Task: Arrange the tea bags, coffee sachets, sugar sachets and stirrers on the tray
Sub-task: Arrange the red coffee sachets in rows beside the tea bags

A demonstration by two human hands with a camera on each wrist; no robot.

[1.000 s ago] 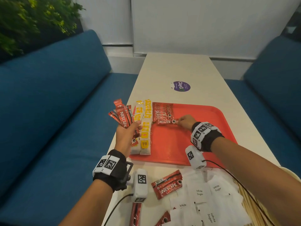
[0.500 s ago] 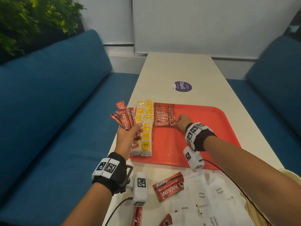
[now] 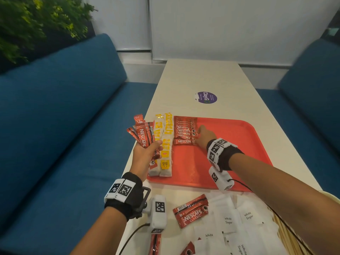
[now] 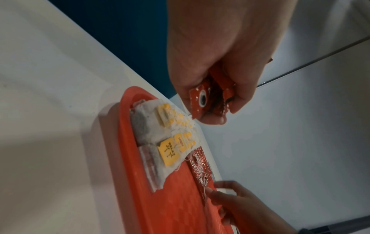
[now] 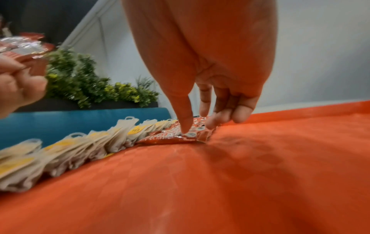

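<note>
A red tray [image 3: 230,155] lies on the white table. Two columns of tea bags [image 3: 165,144] with yellow tags fill its left edge. Beside them lies a row of red Nescafe coffee sachets [image 3: 184,132]. My right hand [image 3: 203,137] rests on the right ends of that row, thumb and straight fingertips [image 5: 186,126] pressing the nearest sachet [image 5: 176,137]. My left hand [image 3: 145,155] hovers over the tray's left edge and grips a fanned bunch of coffee sachets [image 3: 142,134], whose lower ends [image 4: 208,99] stick out below the curled fingers.
Near me on the table lie loose coffee sachets [image 3: 191,213], a heap of white sugar sachets [image 3: 237,221] and wooden stirrers [image 3: 288,234] at the right. A purple sticker [image 3: 206,97] marks the far table. Blue sofas [image 3: 55,126] flank both sides.
My right hand has slid from the near end of the sachet row up along its right ends. The left hand has kept hold of its bunch and barely moved.
</note>
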